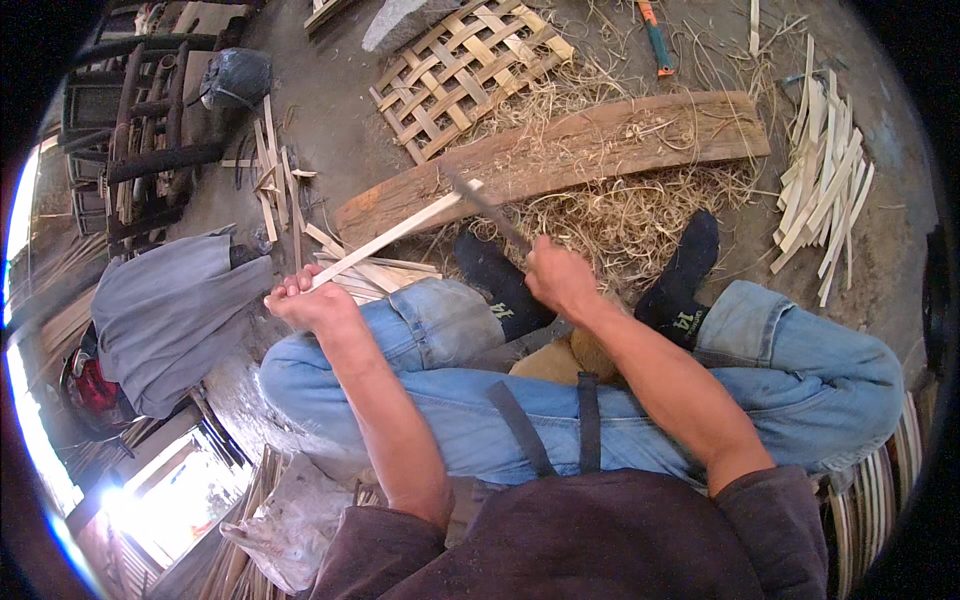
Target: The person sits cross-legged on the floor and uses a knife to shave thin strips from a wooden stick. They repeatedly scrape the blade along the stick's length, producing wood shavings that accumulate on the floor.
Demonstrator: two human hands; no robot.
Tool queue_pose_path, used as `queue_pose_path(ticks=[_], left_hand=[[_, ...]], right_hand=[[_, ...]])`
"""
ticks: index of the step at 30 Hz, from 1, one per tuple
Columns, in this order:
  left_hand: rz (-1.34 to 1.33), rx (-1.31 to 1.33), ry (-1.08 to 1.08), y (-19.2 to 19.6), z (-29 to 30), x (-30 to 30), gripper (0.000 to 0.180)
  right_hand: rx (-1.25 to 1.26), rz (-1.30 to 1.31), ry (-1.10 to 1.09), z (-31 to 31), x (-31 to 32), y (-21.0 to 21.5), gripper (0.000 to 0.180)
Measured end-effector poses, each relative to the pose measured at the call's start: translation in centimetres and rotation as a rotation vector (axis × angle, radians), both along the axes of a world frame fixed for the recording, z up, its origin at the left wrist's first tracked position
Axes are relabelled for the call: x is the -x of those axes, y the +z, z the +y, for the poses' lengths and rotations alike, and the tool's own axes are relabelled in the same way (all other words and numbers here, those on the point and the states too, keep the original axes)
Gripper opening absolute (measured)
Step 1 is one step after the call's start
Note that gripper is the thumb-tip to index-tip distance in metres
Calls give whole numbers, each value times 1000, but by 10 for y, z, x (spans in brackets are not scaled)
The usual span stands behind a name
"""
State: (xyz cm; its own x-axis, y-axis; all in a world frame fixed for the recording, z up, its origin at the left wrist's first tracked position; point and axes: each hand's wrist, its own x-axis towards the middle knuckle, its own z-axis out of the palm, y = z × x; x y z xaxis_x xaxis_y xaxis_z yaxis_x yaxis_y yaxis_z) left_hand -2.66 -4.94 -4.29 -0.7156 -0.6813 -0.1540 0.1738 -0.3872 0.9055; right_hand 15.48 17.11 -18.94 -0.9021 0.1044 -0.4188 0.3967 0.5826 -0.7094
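My left hand (315, 302) is closed round the near end of a pale bamboo strip (405, 227), which slants up to the right toward a wooden plank (590, 145). In my right hand (560, 280) is a knife (490, 211); its handle is hidden in my fist. The dark, narrow blade points up and left, crossing close by the strip's far end over the plank's near edge. Whether blade and strip touch, I cannot tell. Thin curled shavings (630, 215) lie on the plank and heap up around it, near my feet.
Beyond the plank lie a woven bamboo lattice (470, 72), a grey stone (402, 22) and a tool with an orange and teal handle (656, 40). Cut strips (825, 180) are piled at right, more strips (270, 185) at left. A grey cloth (180, 310) drapes over something at far left.
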Motion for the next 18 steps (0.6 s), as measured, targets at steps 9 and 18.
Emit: queue_pose_path(ticks=[9,18], left_hand=[[-184,-83,116,-11,-19,4,22],[296,-351,-127,17,-30,1,30]], right_hand=[[24,-83,-23,7,1,-2,28],[-246,-6,-87,31,-5,-8,25]])
